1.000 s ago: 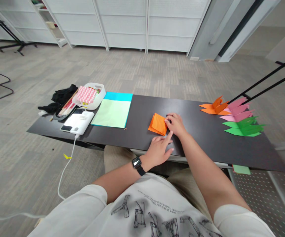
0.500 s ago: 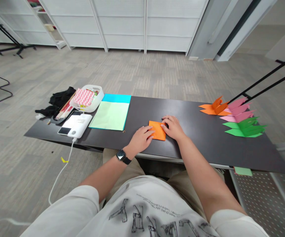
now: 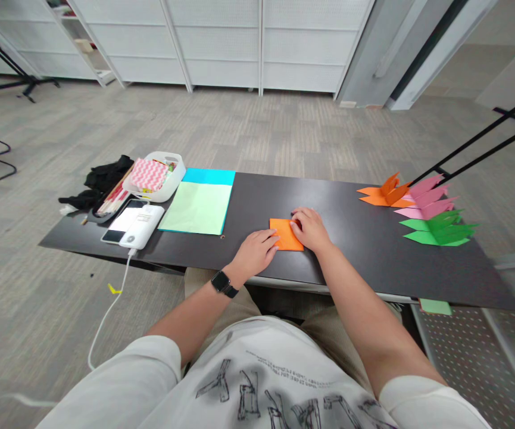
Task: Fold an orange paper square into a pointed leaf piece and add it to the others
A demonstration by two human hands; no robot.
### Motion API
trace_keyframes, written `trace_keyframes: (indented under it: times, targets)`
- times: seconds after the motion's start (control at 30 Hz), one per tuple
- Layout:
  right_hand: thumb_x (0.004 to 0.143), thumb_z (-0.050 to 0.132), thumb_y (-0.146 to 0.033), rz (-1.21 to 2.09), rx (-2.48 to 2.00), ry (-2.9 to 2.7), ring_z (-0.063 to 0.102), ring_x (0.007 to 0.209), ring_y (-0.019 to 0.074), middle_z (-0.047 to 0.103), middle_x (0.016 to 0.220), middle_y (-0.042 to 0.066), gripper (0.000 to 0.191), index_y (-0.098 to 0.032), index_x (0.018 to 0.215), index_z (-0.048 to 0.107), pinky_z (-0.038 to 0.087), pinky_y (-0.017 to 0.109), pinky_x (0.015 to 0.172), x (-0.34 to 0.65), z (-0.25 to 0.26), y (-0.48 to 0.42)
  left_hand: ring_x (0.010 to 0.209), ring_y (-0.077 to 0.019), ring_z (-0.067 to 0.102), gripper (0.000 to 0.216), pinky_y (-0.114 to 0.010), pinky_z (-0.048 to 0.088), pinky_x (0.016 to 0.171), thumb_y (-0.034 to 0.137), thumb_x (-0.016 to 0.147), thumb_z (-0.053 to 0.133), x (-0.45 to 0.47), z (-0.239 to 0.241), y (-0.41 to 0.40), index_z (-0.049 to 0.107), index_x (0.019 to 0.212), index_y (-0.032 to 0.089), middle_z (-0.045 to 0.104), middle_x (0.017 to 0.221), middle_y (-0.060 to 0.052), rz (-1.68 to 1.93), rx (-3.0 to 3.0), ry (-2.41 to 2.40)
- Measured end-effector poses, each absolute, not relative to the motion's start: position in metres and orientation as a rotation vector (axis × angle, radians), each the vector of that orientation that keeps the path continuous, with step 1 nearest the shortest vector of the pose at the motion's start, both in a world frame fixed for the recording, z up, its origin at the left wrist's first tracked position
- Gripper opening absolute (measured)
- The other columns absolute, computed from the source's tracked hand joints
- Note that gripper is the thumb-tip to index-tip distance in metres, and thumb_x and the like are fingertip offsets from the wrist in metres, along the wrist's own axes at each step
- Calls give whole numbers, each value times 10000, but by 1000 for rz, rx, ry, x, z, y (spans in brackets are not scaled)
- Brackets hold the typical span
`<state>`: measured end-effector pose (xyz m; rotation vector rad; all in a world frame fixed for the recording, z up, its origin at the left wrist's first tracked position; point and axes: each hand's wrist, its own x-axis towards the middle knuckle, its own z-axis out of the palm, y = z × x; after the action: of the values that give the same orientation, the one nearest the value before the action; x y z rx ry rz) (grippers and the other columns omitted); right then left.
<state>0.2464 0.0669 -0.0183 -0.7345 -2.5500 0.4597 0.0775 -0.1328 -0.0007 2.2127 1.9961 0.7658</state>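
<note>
A folded square of orange origami paper lies flat on the dark table before me. At its left edge my left hand, with a black watch on the wrist, rests its outstretched fingertips on the paper. My right hand is bent over the upper right edge, thumb and fingertips closed on the paper there. The underside of the right fingers is partly hidden. Folded paper figures stand at the right end of the table: an orange one, pink ones and green ones.
Light green and blue paper sheets lie left of my hands. Farther left are a white basket, a white power bank with a cable, a phone and black cloth. A black stand leans behind the paper figures.
The orange paper has turned slightly, its edges now squarer to me, and its lower right corner has shifted right. Both hands remain at its sides. The view has shifted slightly.
</note>
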Motion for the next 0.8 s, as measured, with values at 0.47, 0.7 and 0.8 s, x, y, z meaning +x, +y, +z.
trace_keyframes:
  times: [0.47,0.7,0.8]
  targets:
    - [992,573,-282,455,-733,-2545,631,1237,328,727,1252,123,238,-258,1192,699,399,614,1220,247,-16,65,1266,-291,616,325,-517,509,1145,213,1054,574,79,4,-132,743,1331,216,706,1433,-104,685,2240,2044]
    - [1013,587,-290,456,-696,-2554,642,1230,310,719,1254,91,192,-294,1097,759,431,603,1193,248,-16,66,1232,-275,626,324,-498,502,1135,185,1044,551,79,9,-132,761,1286,232,730,1379,-81,696,2191,2080]
    - [999,611,-275,447,-690,-2550,651,1202,306,725,1241,89,180,-290,1088,767,442,589,1180,247,-18,67,1215,-270,636,328,-483,509,1132,172,1049,525,78,12,-124,762,1271,222,752,1304,-83,692,2199,2082]
